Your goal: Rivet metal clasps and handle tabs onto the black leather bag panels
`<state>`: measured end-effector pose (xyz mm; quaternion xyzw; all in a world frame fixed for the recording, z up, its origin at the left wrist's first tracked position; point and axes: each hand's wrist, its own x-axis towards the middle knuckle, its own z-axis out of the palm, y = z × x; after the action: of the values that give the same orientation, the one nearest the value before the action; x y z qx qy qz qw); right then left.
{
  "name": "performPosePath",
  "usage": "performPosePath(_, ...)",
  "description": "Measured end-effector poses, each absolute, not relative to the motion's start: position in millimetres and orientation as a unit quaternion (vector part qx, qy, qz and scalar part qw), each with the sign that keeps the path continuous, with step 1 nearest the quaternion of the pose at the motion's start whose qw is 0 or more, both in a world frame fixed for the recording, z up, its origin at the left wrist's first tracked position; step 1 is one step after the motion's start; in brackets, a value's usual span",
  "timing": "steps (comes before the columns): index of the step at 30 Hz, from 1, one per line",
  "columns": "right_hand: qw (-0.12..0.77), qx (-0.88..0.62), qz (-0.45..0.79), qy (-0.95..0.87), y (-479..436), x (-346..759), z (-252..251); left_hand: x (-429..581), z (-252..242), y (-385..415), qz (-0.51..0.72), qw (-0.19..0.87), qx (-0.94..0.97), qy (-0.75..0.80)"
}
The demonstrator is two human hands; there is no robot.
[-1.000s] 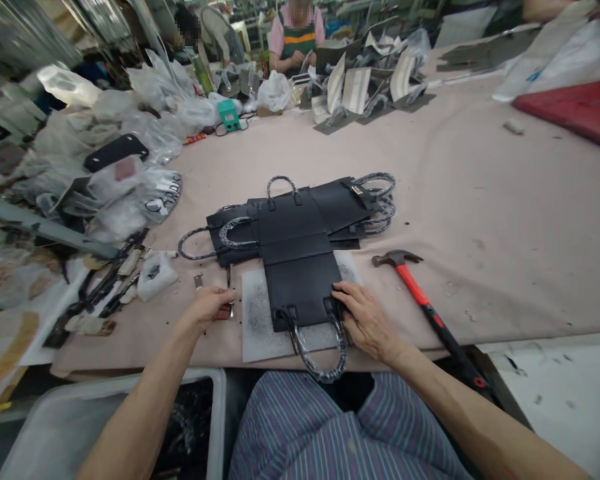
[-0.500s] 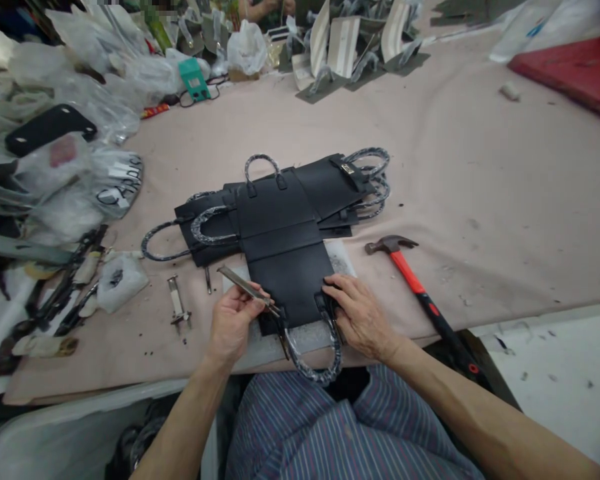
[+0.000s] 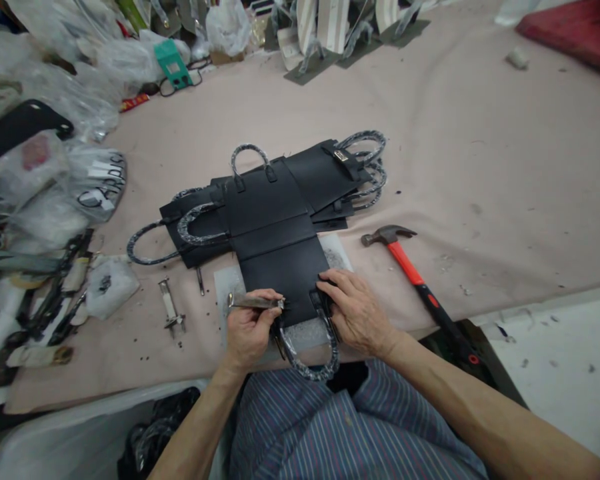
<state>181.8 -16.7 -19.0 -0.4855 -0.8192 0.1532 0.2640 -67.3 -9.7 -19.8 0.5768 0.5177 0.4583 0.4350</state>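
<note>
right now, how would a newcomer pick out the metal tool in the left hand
Find the pinkish tabletop, then the black panel reaching toward its near edge. At the panel's near left corner, the left hand grips a silvery metal tool. Unlike the metal piece lying farther left, it is held.

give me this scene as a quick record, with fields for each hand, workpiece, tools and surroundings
left hand: holds a metal tool over the black panel
right hand: fingers at the panel's right edge, beside the handle base
workpiece: black panel, partly over a speckled white board; plastic-wrapped handle toward the person
other pieces: overlapping black pieces with wrapped handles
tools lying by: claw hammer, right; second metal tool, left
surroundings: plastic bags and a teal box, far left
</note>
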Motion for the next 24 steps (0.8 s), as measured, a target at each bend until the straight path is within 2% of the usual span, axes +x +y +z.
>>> performPosePath(24,0.271,-0.487,0.139,-0.818,-18.0,180.3,-18.8,-58.3,-20.8,-13.0,0.508,0.427,0.555,0.502)
